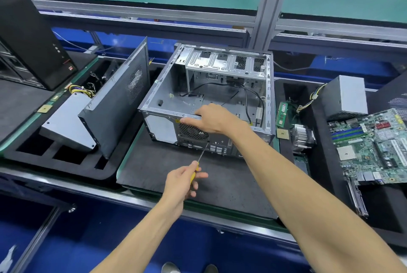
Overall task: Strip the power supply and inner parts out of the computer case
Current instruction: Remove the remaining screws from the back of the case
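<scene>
A dark foam mat [167, 175] carries the opened computer case [176, 94]; beside it, a foam tray [326, 162] holds a motherboard [372, 147].

The computer case [207, 87] is bare, dull-grey sheet metal; the mat [158, 169] under it looks like matt dark foam — the screwdriver [199, 160] handle glossy yellow plastic.
</scene>
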### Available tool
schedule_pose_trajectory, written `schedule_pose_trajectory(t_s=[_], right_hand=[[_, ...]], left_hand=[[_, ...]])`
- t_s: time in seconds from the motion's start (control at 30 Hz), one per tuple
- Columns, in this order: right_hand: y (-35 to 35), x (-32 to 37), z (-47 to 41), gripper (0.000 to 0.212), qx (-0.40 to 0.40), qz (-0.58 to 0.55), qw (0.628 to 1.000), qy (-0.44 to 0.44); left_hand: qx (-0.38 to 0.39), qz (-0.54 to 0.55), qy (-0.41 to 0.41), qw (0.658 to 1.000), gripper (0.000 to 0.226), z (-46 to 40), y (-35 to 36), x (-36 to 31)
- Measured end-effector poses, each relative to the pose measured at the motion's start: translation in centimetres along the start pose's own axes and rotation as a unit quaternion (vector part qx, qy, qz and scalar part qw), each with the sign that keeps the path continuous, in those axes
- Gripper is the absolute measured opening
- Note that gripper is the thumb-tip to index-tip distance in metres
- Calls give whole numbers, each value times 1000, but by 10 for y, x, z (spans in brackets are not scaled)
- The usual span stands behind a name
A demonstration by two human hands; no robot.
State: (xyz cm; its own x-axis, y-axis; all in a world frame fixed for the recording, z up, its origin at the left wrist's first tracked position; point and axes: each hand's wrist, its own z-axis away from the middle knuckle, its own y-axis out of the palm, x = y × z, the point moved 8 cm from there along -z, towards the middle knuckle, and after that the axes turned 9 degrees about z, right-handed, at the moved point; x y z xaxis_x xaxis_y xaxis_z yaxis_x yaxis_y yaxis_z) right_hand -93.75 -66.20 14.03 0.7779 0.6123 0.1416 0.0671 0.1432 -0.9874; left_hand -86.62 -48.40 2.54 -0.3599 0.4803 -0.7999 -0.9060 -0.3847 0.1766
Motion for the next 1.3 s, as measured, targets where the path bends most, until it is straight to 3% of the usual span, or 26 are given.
schedule_pose_trajectory(t_s=[0.13, 0.3, 0.4, 0.6, 0.83, 1.03, 1.3], right_hand=[[-1, 1, 1, 74, 0, -2, 1000, -4], [-3, 2, 3, 73, -8, -3, 1000, -1], [-4, 2, 4, 71, -8, -5, 1000, 3], [-5, 4, 5, 67, -8, -4, 1000, -2], [-2, 1, 4, 73, -8, -1, 1000, 10], [-1, 1, 2, 71, -12, 8, 1000, 9], [-2, 1, 2, 72, -16, 14, 1000, 2]], left_hand=[[55, 75, -98, 991, 40, 0, 12, 8], [34, 69, -44, 996, 25, 1, 8, -1], [19, 84, -58, 995, 21, 2, 2, 4], [82, 114, -139, 980, 42, 5, 12, 18], [29, 66, -37, 997, 26, 3, 3, 5], [101, 220, -192, 951, 38, 13, 21, 21], [69, 86, -86, 990, 24, 6, 13, 5]])
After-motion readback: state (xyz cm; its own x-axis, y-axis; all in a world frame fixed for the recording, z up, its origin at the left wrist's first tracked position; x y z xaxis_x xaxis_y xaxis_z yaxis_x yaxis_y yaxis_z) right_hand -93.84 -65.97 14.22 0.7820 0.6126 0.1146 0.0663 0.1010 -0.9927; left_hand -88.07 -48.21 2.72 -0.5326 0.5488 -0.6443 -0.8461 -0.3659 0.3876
